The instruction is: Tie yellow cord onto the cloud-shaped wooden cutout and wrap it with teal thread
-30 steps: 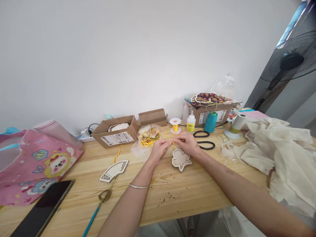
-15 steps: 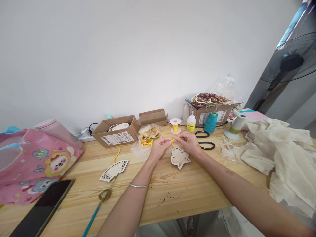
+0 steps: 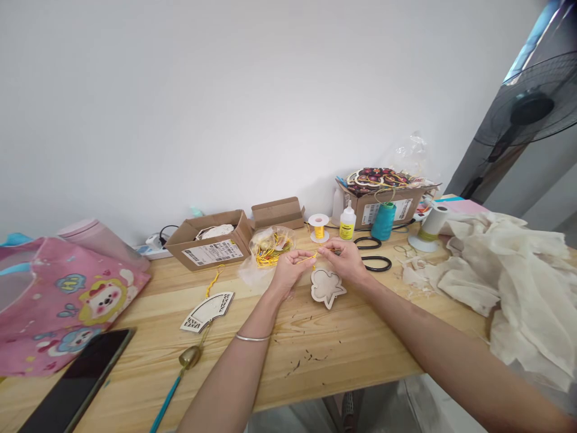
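Between my two hands runs a thin yellow cord point(image 3: 314, 258), pinched in the fingertips of each. My left hand point(image 3: 289, 269) comes at it from the left, and my right hand point(image 3: 345, 260) from the right, fingertips close together. Just below them a flower-shaped wooden piece point(image 3: 327, 287) with a raised outline lies on the table, the cord reaching its top edge. Whether the cord is knotted there is too small to tell. Behind my hands stands a white spool of yellow cord point(image 3: 319, 230).
Scissors point(image 3: 377, 263) with black handles and a glue bottle point(image 3: 347, 222) sit by my right hand. A plastic bag of yellow cords point(image 3: 270, 246) lies left. Further left are a fan-shaped wooden ornament point(image 3: 208, 311) and a phone point(image 3: 79, 379). Cream fabric point(image 3: 527, 282) fills the right side.
My fingertips have shifted slightly on the yellow cord, and the left ones now hold a strand slanting up toward the right. The wooden flower stays below the hands.
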A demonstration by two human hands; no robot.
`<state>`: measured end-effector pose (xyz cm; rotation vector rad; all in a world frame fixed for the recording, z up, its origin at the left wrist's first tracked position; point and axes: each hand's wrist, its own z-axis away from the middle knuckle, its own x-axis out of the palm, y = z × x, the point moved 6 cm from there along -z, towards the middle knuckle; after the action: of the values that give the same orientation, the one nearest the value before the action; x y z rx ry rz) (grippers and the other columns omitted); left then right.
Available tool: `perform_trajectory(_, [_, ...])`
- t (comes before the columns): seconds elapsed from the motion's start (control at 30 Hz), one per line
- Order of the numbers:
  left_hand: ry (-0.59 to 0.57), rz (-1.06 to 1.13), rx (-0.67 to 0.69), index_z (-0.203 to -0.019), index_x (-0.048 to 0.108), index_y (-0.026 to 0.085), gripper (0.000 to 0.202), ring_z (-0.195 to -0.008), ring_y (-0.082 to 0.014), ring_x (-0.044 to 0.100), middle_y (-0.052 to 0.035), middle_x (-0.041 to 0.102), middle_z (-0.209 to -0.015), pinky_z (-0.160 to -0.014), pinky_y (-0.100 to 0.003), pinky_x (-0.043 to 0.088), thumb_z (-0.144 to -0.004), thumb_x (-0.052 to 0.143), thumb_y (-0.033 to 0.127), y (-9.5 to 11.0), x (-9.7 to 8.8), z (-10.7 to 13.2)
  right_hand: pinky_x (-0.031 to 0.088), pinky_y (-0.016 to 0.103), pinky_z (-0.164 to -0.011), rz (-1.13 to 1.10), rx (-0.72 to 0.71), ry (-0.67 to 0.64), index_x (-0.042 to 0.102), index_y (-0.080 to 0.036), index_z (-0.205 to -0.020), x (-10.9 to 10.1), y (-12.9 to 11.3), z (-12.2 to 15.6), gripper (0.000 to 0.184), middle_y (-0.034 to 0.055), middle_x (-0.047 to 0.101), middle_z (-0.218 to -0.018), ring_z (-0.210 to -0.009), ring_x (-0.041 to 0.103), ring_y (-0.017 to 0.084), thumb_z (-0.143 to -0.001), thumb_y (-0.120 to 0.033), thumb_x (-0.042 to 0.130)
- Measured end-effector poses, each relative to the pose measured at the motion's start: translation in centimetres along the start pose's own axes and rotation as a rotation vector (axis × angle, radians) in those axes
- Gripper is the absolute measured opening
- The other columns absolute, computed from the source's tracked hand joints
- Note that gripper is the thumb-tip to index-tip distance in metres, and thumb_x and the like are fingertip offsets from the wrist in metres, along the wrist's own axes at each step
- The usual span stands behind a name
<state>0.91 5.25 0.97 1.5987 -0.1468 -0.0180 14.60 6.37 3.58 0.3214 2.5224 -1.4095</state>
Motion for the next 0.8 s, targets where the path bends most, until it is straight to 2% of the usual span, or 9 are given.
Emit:
perform_trajectory(0.1, [0.003, 0.015, -0.028, -0.072, 0.06, 0.012, 0.031, -0.034, -0.0004, 0.023, 0.009, 0.041, -0.039, -0.038, -0.017, 0.015, -0.052, 0.072, 0.032, -0.17, -0.04, 0.01, 0.04, 0.026, -0.059, -0.011, 0.019, 0.001, 0.062, -0.015, -0.061, -0.02, 0.1, -0.06, 0.019, 0.0026, 0.059, -0.061, -0.061, 0.052, 0.014, -0.07, -0.03, 0.055])
perform_trajectory(0.27, [-0.057, 0.043, -0.053, -0.075, 0.06, 0.011, 0.03, -0.032, -0.0003, 0.014, 0.0113, 0.028, -0.034, -0.037, -0.019, 0.005, -0.058, 0.067, 0.035, -0.22, 0.1, 0.14, 0.041, 0.025, -0.057, -0.073, 0.071, -0.03, 0.061, -0.015, -0.061, 0.18, 0.3, -0.04, 0.019, 0.0018, 0.059, -0.061, -0.059, 0.051, 0.013, -0.069, -0.031, 0.056])
perform_trajectory(0.43, [0.03, -0.012, -0.07, -0.071, 0.062, 0.011, 0.032, -0.032, -0.0002, 0.016, 0.0096, 0.034, -0.035, -0.036, -0.019, 0.006, -0.054, 0.069, 0.037, -0.36, -0.47, 0.0, 0.04, 0.025, -0.055, -0.098, 0.087, -0.026, 0.06, -0.015, -0.058, 0.24, 0.36, 0.01, 0.019, 0.0007, 0.058, -0.059, -0.057, 0.05, 0.013, -0.067, -0.032, 0.057])
perform_trajectory(0.57, [0.087, -0.025, -0.051, -0.066, 0.063, 0.011, 0.032, -0.034, -0.0011, 0.023, 0.0069, 0.044, -0.038, -0.038, -0.019, 0.015, -0.048, 0.073, 0.035, -0.27, -0.66, -0.11, 0.04, 0.024, -0.054, -0.113, 0.098, -0.024, 0.06, -0.015, -0.059, 0.38, 0.48, 0.05, 0.018, 0.0003, 0.058, -0.058, -0.056, 0.05, 0.012, -0.066, -0.032, 0.057])
perform_trajectory(0.67, [0.09, -0.009, -0.055, -0.064, 0.063, 0.011, 0.031, -0.036, -0.0021, 0.027, 0.0067, 0.044, -0.038, -0.039, -0.018, 0.019, -0.047, 0.073, 0.035, -0.18, -0.49, -0.08, 0.04, 0.025, -0.056, -0.107, 0.074, -0.006, 0.06, -0.015, -0.059, 0.31, 0.29, 0.08, 0.018, 0.0007, 0.057, -0.059, -0.057, 0.05, 0.012, -0.067, -0.031, 0.057])
perform_trajectory(0.8, [0.097, -0.027, -0.046, -0.066, 0.063, 0.011, 0.031, -0.035, -0.0013, 0.025, 0.0077, 0.042, -0.038, -0.039, -0.018, 0.018, -0.049, 0.072, 0.035, 0.01, -0.45, 0.01, 0.041, 0.025, -0.057, -0.12, 0.067, 0.017, 0.06, -0.015, -0.059, 0.12, 0.1, 0.12, 0.018, 0.0011, 0.057, -0.06, -0.059, 0.051, 0.012, -0.067, -0.031, 0.057])
